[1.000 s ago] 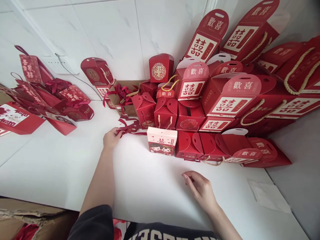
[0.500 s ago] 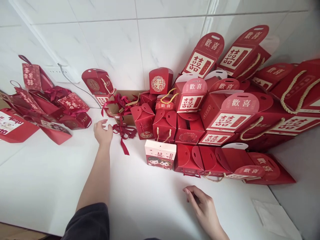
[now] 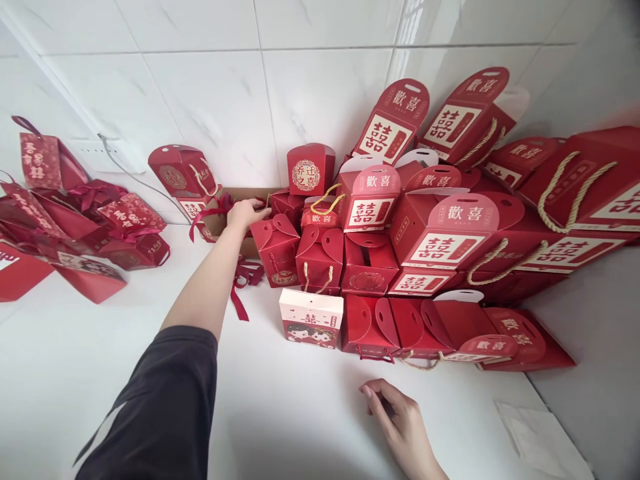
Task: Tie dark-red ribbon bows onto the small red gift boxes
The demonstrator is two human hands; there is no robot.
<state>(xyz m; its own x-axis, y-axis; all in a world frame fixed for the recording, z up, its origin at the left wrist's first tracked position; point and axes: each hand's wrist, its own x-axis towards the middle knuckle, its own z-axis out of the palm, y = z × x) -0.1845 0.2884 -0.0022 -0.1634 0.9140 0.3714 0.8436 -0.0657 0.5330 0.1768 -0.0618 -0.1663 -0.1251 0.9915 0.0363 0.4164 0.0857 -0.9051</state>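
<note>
**Over the brown box (image 3: pixel 249 250), the left hand (image 3: pixel 247 213) reaches**

I can't tell if its fingers pinch anything. Red ribbon (image 3: pixel 239 305) lies in front of the box on the tabletop (image 3: pixel 260 393). Well right of the box, the right hand (image 3: pixel 397 417) curls, thumb against finger.

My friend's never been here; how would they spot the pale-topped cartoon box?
Find the big right-hand stack of red boxes. At its front row's left end is the cartoon box. Unlike its red neighbours, it shows two faces below a pale top.
</note>
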